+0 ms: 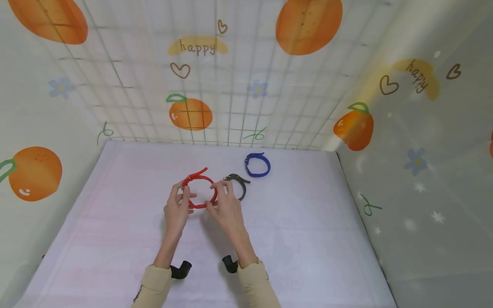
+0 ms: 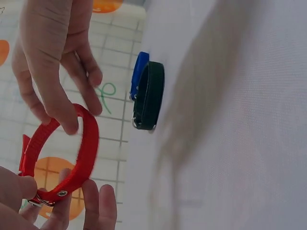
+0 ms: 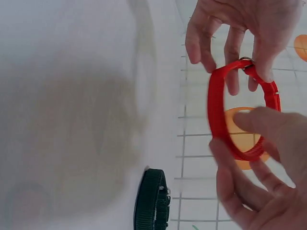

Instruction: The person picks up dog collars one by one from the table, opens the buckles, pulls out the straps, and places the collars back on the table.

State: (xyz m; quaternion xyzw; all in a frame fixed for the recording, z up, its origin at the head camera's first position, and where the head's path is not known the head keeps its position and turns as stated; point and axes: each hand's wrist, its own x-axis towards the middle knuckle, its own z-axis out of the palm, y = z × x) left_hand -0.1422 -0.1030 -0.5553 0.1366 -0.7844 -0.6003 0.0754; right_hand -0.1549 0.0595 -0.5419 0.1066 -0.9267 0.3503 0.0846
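A red buckled collar point(image 1: 200, 206) is held up in a loop between both hands, its free strap end sticking out at the upper left. My left hand point(image 1: 178, 209) pinches it beside the metal buckle and ring, which show in the left wrist view. On the opposite side my right hand point(image 1: 228, 209) grips the band, with the thumb inside the loop and fingers outside in the right wrist view. Behind the right hand a dark green collar point(image 1: 244, 189) stands on its edge, partly hidden in the head view. Farther back is a blue collar point(image 1: 268, 165), also buckled into a loop.
A white cloth covers the table point(image 1: 308, 222). Fruit-printed curtains enclose its back and sides, with a wire grid point(image 1: 239, 115) showing through at the back. Black curved pieces point(image 1: 182, 270) sit at both wrists, by the beige sleeves point(image 1: 154, 284).
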